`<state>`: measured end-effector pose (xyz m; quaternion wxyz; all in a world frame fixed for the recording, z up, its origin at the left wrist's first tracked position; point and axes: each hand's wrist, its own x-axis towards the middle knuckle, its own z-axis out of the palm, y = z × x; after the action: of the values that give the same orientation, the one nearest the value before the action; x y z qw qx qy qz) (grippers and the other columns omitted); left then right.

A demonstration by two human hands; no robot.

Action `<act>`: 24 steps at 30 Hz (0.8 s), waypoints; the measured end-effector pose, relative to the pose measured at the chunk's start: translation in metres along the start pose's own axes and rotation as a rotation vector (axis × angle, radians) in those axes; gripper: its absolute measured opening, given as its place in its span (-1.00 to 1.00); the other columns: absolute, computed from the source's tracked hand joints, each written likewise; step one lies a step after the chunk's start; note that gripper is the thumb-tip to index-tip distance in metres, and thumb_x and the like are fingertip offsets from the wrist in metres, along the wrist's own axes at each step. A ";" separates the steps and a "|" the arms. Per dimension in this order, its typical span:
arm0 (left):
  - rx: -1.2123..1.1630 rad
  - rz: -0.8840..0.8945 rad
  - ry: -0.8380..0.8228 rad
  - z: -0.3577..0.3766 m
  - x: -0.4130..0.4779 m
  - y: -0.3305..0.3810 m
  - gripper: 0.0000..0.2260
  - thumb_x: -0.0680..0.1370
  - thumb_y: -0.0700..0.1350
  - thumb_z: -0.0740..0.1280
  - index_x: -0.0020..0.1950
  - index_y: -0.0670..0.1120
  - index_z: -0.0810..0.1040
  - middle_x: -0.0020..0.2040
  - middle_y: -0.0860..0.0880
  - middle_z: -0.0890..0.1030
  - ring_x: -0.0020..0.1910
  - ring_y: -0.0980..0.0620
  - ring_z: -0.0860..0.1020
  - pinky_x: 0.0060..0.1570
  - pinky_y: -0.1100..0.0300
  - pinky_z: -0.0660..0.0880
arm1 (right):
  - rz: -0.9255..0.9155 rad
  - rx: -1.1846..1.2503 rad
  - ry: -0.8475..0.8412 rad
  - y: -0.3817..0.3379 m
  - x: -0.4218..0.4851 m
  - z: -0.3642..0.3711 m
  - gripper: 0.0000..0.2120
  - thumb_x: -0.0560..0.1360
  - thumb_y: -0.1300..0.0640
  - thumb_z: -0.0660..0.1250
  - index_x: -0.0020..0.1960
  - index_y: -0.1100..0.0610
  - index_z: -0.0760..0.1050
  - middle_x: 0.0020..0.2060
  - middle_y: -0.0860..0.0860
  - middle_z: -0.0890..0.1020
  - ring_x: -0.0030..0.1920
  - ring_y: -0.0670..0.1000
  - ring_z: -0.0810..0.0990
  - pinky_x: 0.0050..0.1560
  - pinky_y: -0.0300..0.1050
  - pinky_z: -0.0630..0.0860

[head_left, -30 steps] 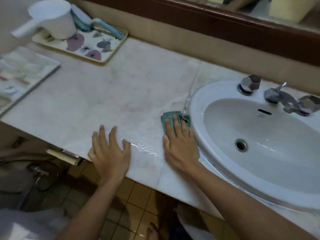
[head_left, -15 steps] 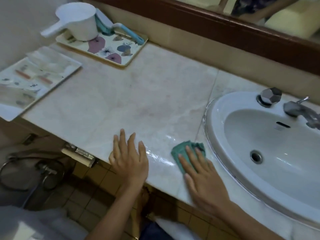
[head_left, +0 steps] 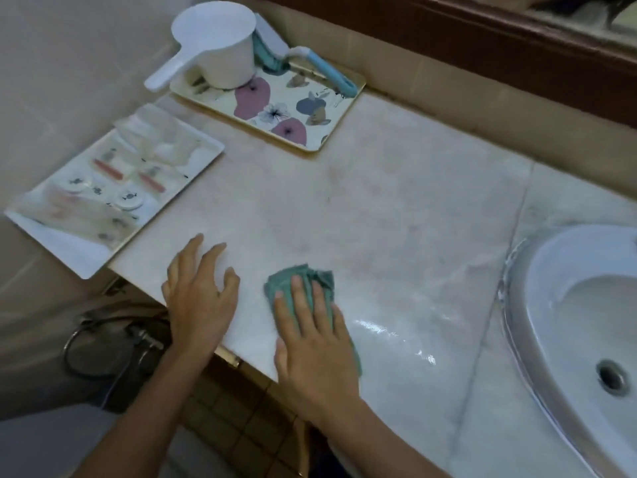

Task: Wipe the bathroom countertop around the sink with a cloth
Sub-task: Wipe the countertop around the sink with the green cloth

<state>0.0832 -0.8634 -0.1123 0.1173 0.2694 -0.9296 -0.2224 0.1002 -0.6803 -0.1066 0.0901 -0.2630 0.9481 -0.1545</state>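
Observation:
A pale marble countertop [head_left: 396, 208] runs left from the white sink [head_left: 551, 305] at the right edge. My right hand [head_left: 312, 343] presses flat on a crumpled green cloth [head_left: 303, 277] near the counter's front edge, well left of the sink; the cloth shows ahead of my fingers and along the hand's right side. My left hand [head_left: 198, 298] rests palm down on the counter just left of it, fingers spread, holding nothing. A wet, shiny streak [head_left: 389, 329] lies between the cloth and the sink.
A floral tray [head_left: 310, 112] with a white scoop [head_left: 220, 50] and a blue-handled brush [head_left: 327, 70] stands at the back left. A white tray [head_left: 79, 250] of small toiletries overhangs the counter's left end. A dark wooden mirror frame [head_left: 482, 39] runs along the back wall.
My right hand has slid the cloth leftward from the sink's rim along the front of the counter, leaving a wet trail. My left hand stayed flat beside it. The view has shifted left.

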 end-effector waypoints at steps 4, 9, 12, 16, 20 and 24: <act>0.168 0.019 -0.095 0.000 0.038 -0.032 -0.60 0.60 0.02 0.19 0.45 0.07 0.34 0.56 0.01 0.17 0.52 -0.08 0.10 0.37 -0.19 0.12 | -0.257 -0.085 -0.122 0.052 -0.037 -0.016 -0.35 0.45 -0.01 0.18 0.53 -0.04 0.16 0.54 -0.01 0.15 0.54 0.08 0.09 0.41 0.09 0.21; 0.160 0.005 -0.068 0.001 0.038 -0.029 -0.52 0.52 0.13 0.11 0.44 0.11 0.35 0.55 0.05 0.20 0.52 -0.03 0.13 0.34 -0.15 0.17 | -0.009 -0.132 -0.113 0.117 0.025 -0.048 -0.35 0.48 -0.01 0.02 0.56 -0.14 -0.01 0.57 -0.10 -0.02 0.56 0.01 -0.08 0.42 0.05 0.12; 0.141 0.004 -0.042 0.000 0.040 -0.029 -0.53 0.50 0.11 0.16 0.41 0.10 0.39 0.54 0.06 0.23 0.50 -0.04 0.17 0.31 -0.15 0.21 | 0.203 -0.100 -0.001 0.098 0.105 -0.044 -0.38 0.52 -0.01 -0.05 0.56 -0.13 -0.08 0.57 -0.07 -0.12 0.55 0.03 -0.18 0.48 0.10 0.04; 0.112 0.014 -0.027 0.001 0.039 -0.030 -0.53 0.49 0.09 0.19 0.40 0.09 0.42 0.53 0.04 0.27 0.49 -0.07 0.21 0.27 -0.16 0.24 | 0.326 -0.049 0.008 0.024 0.178 -0.023 -0.39 0.57 0.00 -0.02 0.58 -0.02 -0.14 0.57 0.03 -0.16 0.54 0.11 -0.24 0.51 0.16 -0.09; 0.041 0.000 -0.043 -0.001 0.040 -0.034 -0.53 0.49 0.11 0.15 0.39 0.11 0.45 0.53 0.07 0.25 0.50 -0.05 0.21 0.28 -0.17 0.25 | 0.003 -0.020 -0.013 -0.044 0.123 0.004 -0.36 0.50 -0.01 0.04 0.57 -0.03 0.01 0.57 0.01 -0.02 0.55 0.10 -0.15 0.50 0.13 -0.03; -0.016 -0.045 -0.083 -0.005 0.043 -0.032 -0.55 0.45 0.05 0.23 0.35 0.10 0.49 0.53 0.06 0.25 0.50 -0.05 0.19 0.30 -0.20 0.21 | -0.149 -0.071 -0.064 -0.014 0.038 -0.005 -0.33 0.43 0.01 0.19 0.54 -0.03 0.16 0.54 0.01 0.15 0.54 0.10 0.09 0.40 0.06 0.18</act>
<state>0.0633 -0.9129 -0.1190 0.0758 0.2801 -0.9255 -0.2432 0.0737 -0.7102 -0.1011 0.0991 -0.3407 0.9274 -0.1187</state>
